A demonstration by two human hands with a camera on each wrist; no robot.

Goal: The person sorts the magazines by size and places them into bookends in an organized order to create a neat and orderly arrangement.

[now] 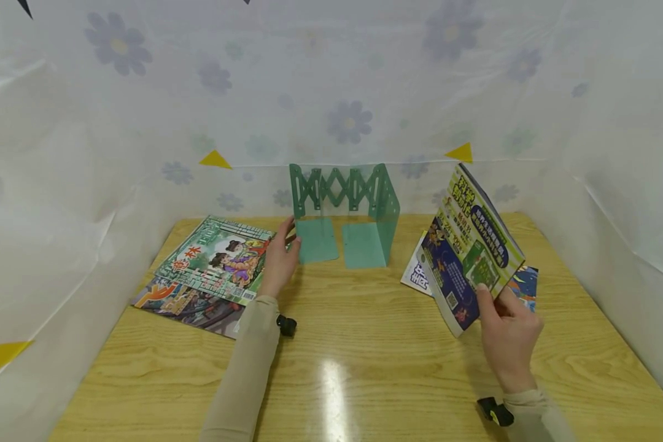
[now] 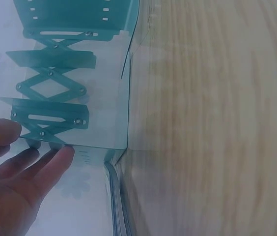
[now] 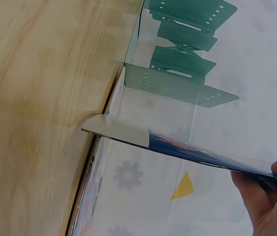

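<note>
A green metal expanding bookend (image 1: 388, 221) stands upright at the back middle of the table, with a criss-cross lattice behind it. My left hand (image 1: 280, 258) holds its left side panel, fingers on the outer face and the thumb at the edge. To the right, my right hand (image 1: 509, 334) grips a yellow and dark blue magazine (image 1: 457, 245) near its lower right corner, thumb on the cover. That magazine is raised and tilted. Under it lie a whitish magazine (image 1: 416, 276) and a blue one (image 1: 526, 287), both partly hidden.
Beside my left hand, a green comic magazine (image 1: 234, 261) overlaps a darker one (image 1: 185, 307) on the wooden table (image 1: 364, 350). White flower-patterned sheeting (image 1: 337, 80) encloses the back and sides.
</note>
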